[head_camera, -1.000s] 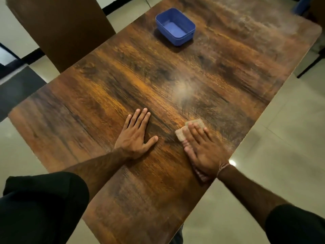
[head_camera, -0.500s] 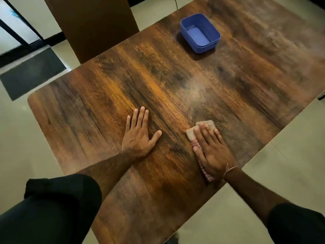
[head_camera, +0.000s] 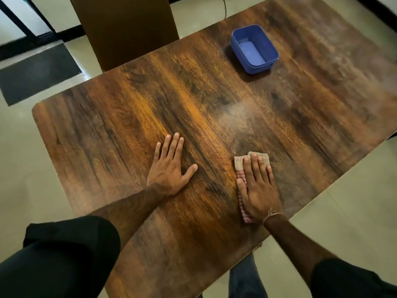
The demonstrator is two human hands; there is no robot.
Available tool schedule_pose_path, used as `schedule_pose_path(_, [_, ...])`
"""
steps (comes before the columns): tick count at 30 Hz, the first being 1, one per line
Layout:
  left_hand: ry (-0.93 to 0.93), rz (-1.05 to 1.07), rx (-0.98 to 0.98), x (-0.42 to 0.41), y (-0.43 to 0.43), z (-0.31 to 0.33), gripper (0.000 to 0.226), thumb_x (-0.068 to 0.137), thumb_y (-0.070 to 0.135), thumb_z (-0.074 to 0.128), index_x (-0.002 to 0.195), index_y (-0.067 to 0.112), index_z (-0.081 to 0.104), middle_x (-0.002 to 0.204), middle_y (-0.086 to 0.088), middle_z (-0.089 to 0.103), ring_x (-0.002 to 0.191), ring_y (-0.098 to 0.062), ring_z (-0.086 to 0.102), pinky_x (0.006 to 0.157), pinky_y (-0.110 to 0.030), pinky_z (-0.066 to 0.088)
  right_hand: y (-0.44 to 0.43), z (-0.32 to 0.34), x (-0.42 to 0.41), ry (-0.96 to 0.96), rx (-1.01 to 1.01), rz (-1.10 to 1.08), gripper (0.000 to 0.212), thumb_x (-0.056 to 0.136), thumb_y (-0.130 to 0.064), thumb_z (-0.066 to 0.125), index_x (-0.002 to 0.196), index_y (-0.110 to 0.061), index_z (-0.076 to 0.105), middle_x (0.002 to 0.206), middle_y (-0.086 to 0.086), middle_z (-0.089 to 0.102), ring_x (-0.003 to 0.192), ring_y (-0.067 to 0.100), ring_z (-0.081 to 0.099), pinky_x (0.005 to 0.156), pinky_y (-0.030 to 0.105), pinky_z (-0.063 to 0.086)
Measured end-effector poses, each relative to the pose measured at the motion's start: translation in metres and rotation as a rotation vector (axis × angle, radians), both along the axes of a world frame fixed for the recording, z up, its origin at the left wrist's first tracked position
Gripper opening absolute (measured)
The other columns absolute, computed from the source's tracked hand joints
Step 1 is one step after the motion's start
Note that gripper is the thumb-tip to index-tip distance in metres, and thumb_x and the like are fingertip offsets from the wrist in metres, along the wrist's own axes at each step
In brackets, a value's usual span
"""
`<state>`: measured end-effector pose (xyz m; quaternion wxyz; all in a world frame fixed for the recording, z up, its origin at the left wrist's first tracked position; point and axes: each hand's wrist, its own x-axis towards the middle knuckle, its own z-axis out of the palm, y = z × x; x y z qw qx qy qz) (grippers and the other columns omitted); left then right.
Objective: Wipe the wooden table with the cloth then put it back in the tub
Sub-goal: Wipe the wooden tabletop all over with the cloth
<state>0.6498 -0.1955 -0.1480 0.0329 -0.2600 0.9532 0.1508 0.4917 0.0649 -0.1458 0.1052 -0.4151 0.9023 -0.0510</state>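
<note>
- Right hand point(head_camera: 257, 190) lies flat, fingers straight, pressing the cloth point(head_camera: 240, 166) onto the table point(head_camera: 129, 117) near its right edge.
- Left hand point(head_camera: 169, 168) rests spread and empty, bracing.
- Tub point(head_camera: 254, 49) sits well apart, far side.
- Best: even pressure, overlapping passes along the grain, cloth kept folded under the palm.

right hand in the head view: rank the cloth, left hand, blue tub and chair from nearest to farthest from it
From the right hand:
1. cloth, pressed flat under it on the table.
2. left hand, flat on the table to its left.
3. tub, farther up the table, ahead.
4. chair, beyond the table's far-left edge.
</note>
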Motion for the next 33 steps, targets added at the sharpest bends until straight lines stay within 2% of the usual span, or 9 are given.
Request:
schedule_pose_path(2, [-0.001, -0.001, 0.002, 0.000, 0.001, 0.001, 0.097, 0.096, 0.077, 0.023, 0.165, 0.014, -0.002, 0.172, -0.001, -0.014, 0.157, -0.019, -0.019, 0.128, -0.047, -0.006, 0.000, -0.002, 0.012, -0.010, -0.002, -0.015, 0.069, 0.106, -0.050, 0.017, 0.164, -0.015, 0.004, 0.171, 0.007, -0.002, 0.158, 0.022, -0.005, 0.127, 0.046, 0.002])
schedule_pose_path(8, [-0.010, 0.013, -0.023, -0.002, 0.003, 0.002, 0.097, 0.096, 0.077, 0.023, 0.165, 0.013, 0.003, 0.173, -0.002, -0.007, 0.158, -0.020, -0.014, 0.129, -0.049, 0.001, 0.023, -0.004, -0.017, -0.014, 0.011, 0.412, 0.067, 0.107, -0.051, 0.021, 0.164, -0.018, 0.008, 0.171, 0.006, 0.004, 0.158, 0.024, 0.004, 0.125, 0.050, 0.012])
schedule_pose_path(12, [0.006, 0.044, -0.010, -0.005, 0.006, 0.000, 0.097, 0.095, 0.075, 0.028, 0.165, 0.012, 0.008, 0.173, -0.003, -0.001, 0.159, -0.022, -0.010, 0.129, -0.050, 0.001, 0.007, 0.000, -0.057, -0.033, 0.018, 0.155, 0.067, 0.107, -0.053, 0.015, 0.164, -0.020, 0.004, 0.171, 0.002, -0.004, 0.158, 0.019, -0.007, 0.127, 0.041, -0.004])
schedule_pose_path(16, [-0.001, 0.106, -0.027, -0.014, 0.012, -0.003, 0.095, 0.095, 0.073, 0.031, 0.163, 0.009, 0.014, 0.172, -0.006, 0.007, 0.159, -0.026, -0.003, 0.128, -0.052, 0.001, -0.003, 0.002, -0.047, 0.005, 0.001, -0.006, 0.067, 0.107, -0.048, 0.018, 0.163, -0.015, 0.004, 0.171, 0.007, -0.002, 0.158, 0.021, -0.008, 0.127, 0.044, -0.002])
schedule_pose_path(18, [0.007, 0.110, -0.039, -0.015, 0.013, -0.005, 0.094, 0.095, 0.072, 0.034, 0.162, 0.009, 0.017, 0.171, -0.007, 0.011, 0.159, -0.027, 0.001, 0.128, -0.052, 0.003, 0.004, 0.000, -0.034, -0.016, -0.002, 0.064, 0.067, 0.107, -0.049, 0.019, 0.164, -0.015, 0.002, 0.171, 0.008, -0.002, 0.158, 0.022, -0.007, 0.127, 0.045, -0.001])
schedule_pose_path(22, [0.029, 0.116, -0.044, -0.020, 0.011, -0.007, 0.092, 0.094, 0.070, 0.035, 0.162, 0.011, 0.020, 0.170, -0.009, 0.015, 0.158, -0.030, 0.005, 0.128, -0.053, 0.005, 0.017, -0.001, -0.058, -0.010, 0.000, 0.395, 0.065, 0.108, -0.052, 0.017, 0.164, -0.019, 0.005, 0.171, 0.008, 0.008, 0.158, 0.021, -0.003, 0.127, 0.044, 0.000])
schedule_pose_path(26, [0.041, 0.136, -0.038, -0.032, 0.014, -0.008, 0.090, 0.096, 0.069, 0.033, 0.163, 0.011, 0.017, 0.172, -0.008, 0.011, 0.159, -0.029, 0.000, 0.128, -0.054, 0.004, 0.001, 0.001, -0.095, -0.025, 0.030, 0.262, 0.066, 0.107, -0.052, 0.019, 0.164, -0.020, 0.005, 0.171, 0.004, 0.001, 0.158, 0.019, -0.006, 0.127, 0.044, -0.001])
schedule_pose_path(30, [0.023, 0.163, -0.041, -0.056, 0.019, -0.007, 0.091, 0.097, 0.068, 0.030, 0.164, 0.010, 0.012, 0.173, -0.007, 0.004, 0.159, -0.026, -0.007, 0.128, -0.052, 0.001, -0.003, 0.004, -0.083, -0.035, 0.022, 0.116, 0.067, 0.107, -0.051, 0.017, 0.163, -0.017, 0.003, 0.171, 0.006, -0.003, 0.158, 0.021, -0.009, 0.127, 0.046, -0.002])
schedule_pose_path(33, [-0.001, 0.169, -0.068, -0.080, 0.027, -0.005, 0.090, 0.097, 0.067, 0.027, 0.164, 0.010, 0.010, 0.173, -0.007, 0.002, 0.159, -0.026, -0.008, 0.128, -0.052, 0.000, 0.018, 0.005, -0.069, -0.059, 0.000, 0.280, 0.066, 0.108, -0.049, 0.022, 0.164, -0.016, 0.007, 0.171, 0.008, 0.003, 0.158, 0.023, -0.005, 0.127, 0.046, -0.001])
